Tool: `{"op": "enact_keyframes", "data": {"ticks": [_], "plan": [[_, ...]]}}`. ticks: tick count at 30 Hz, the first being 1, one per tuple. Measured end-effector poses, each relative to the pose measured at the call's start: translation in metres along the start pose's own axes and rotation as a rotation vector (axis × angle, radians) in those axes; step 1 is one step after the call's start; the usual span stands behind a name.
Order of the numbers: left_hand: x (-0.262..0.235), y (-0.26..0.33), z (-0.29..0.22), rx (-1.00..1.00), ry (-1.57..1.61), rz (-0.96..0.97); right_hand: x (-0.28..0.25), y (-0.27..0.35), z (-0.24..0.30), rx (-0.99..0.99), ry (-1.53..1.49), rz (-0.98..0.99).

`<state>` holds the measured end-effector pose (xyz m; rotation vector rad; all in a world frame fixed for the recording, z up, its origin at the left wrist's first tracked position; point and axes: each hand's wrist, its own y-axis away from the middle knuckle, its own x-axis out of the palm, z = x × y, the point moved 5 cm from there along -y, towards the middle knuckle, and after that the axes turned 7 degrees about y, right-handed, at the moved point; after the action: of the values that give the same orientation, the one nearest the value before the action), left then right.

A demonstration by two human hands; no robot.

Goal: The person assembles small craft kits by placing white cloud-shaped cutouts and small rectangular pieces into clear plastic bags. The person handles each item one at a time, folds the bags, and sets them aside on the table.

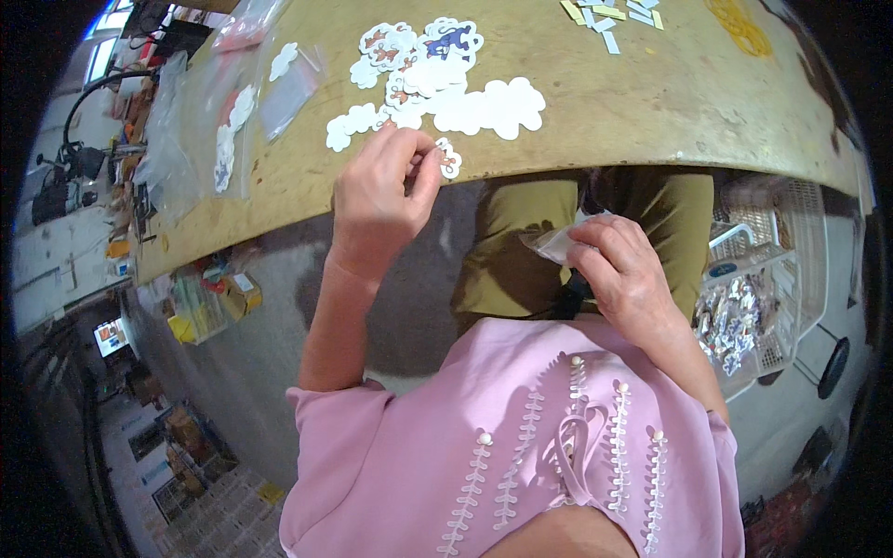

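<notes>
My left hand [383, 191] is at the table's near edge, thumb and fingertips pinched together. At the fingertips is a small white-edged cutout with a brown figure [450, 160]. Just beyond, several more printed cutouts [395, 42] lie in a loose pile, one with a dark blue figure. Blank white cloud-shaped cutouts [502, 107] spread out beside the pile, with smaller white pieces [349, 128] to the left. Over my lap, my right hand [621, 270] is closed on a small clear plastic bag [556, 244]; its contents, if any, are hard to make out.
Clear plastic bags [177, 139], some holding cutouts, lie along the left of the worn table [642, 121]. Small yellow and white strips [609, 14] and yellow bands [741, 28] are at the back right. White plastic baskets [805, 270] stand right of my legs, one full of cutouts.
</notes>
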<state>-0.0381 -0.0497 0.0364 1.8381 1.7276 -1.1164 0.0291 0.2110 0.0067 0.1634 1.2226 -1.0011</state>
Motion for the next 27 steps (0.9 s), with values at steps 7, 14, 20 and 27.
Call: {"op": "enact_keyframes", "data": {"ticks": [7,14,20,27], "plan": [[-0.007,0.031,-0.025,0.106,0.271,-0.441,-0.004,-0.012,0.001,-0.024,0.037,-0.058],[0.047,0.051,-0.073,0.104,0.551,-0.197,-0.009,-0.020,0.010,-0.040,-0.081,-0.086],[0.044,0.050,-0.080,0.264,0.030,0.030,-0.004,-0.012,0.012,-0.034,-0.107,-0.008],[0.018,-0.018,-0.055,0.212,0.234,0.205,-0.011,-0.011,0.001,-0.088,-0.014,-0.019]]}}
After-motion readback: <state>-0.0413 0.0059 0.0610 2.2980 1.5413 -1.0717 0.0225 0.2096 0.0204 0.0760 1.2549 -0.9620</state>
